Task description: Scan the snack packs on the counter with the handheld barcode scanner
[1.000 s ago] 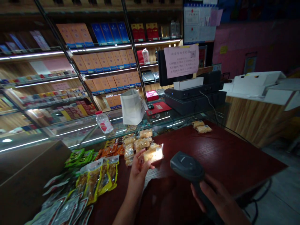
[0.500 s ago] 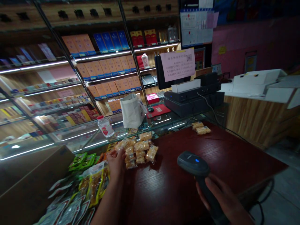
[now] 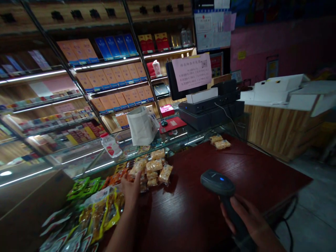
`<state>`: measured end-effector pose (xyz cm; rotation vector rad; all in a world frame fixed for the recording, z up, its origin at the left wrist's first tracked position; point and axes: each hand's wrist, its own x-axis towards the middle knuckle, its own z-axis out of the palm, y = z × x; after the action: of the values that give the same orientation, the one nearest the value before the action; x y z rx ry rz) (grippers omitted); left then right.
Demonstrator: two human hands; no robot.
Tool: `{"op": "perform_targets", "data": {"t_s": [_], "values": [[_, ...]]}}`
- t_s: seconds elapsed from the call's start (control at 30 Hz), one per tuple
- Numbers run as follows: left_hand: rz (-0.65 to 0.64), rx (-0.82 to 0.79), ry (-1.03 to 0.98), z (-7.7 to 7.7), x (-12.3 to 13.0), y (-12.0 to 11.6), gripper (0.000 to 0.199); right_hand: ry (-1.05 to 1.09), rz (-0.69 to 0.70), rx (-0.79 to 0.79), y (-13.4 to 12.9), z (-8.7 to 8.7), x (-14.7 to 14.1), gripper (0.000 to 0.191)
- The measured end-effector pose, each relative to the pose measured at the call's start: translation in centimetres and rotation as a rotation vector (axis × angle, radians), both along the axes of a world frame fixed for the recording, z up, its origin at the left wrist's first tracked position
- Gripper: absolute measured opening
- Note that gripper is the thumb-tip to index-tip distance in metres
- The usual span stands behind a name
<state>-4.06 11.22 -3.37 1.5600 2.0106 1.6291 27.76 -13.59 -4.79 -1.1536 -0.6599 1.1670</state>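
Note:
My right hand (image 3: 248, 217) is wrapped round the handle of a dark barcode scanner (image 3: 217, 182), which is held above the brown tabletop (image 3: 183, 210). A blue light glows on the scanner's head. My left hand (image 3: 130, 190) is at the near left end of a pile of clear-wrapped, pale golden snack packs (image 3: 154, 166). Its thumb and fingers look apart, with the thumb close against the packs; any contact is hard to make out. Left of this hand lie yellow-edged snack pouches (image 3: 101, 210), green packets (image 3: 84, 187) and orange-red packets (image 3: 115, 177).
Two more wrapped snacks (image 3: 222, 143) lie at the table's far side. Behind are a white bag (image 3: 141, 126), a red-capped bottle (image 3: 111, 145) and a glass counter. A till with a monitor (image 3: 191, 75) stands beyond. A cardboard box (image 3: 34, 206) is at left; silver pouches (image 3: 65, 241) lie beside it.
My left hand has drawn back slightly towards me from the snack pile, and its fingers have spread. The scanner stays in my right hand. The whole view has shifted a little.

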Motion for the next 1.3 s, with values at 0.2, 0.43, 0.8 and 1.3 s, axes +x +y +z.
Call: {"op": "perform_targets", "data": {"t_s": [0.2,0.43,0.8,1.3], "values": [[-0.356,0.342,0.212,2.3,6.7,-4.5,0.066,0.044,-0.103,0.038,1.6,-0.9,0.8,0.052],[-1.015,-0.062,0.114,-2.8,17.2,-5.4,0.058,0.103,-0.240,0.101,1.8,-1.0,3.1,0.046],[-0.974,-0.242,-0.059,-6.5,33.9,2.0,0.079,0.212,-0.429,0.015,0.5,-2.4,7.0,0.055],[-0.870,-0.316,0.352,-4.9,37.9,3.9,0.053,0.049,-0.405,-0.029,-0.4,-1.2,7.5,0.058]]}}
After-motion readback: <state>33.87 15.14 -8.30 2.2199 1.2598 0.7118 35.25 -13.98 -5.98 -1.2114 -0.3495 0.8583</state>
